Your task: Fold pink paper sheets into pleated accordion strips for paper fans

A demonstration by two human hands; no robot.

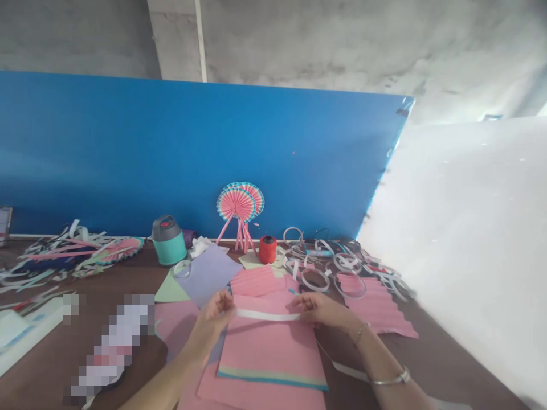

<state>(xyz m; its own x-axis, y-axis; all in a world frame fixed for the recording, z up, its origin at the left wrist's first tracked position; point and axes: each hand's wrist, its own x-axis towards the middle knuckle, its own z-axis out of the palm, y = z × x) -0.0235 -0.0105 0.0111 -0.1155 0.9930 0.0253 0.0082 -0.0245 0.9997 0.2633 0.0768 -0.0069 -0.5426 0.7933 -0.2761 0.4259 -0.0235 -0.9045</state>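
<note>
My left hand (216,316) and my right hand (320,310) pinch opposite ends of a white paper strip (267,315), holding it stretched a little above a stack of pink paper (273,353). That stack has a yellow and teal band along its near edge. Just beyond my fingers lies a pleated pink paper sheet (254,281). A lavender paper sheet (208,274) rests further left, while a second pleated pink sheet (376,304) lies to the right of my right hand. A thin metal bangle (391,378) circles my right wrist.
White paper rings (316,279) are heaped at the back right. A pink paper fan (239,202), red spool (268,249) and teal flask (169,242) stand at the back. Paper strips (55,259) lie at the left, beside a pixelated object (111,347) on the brown table (64,319).
</note>
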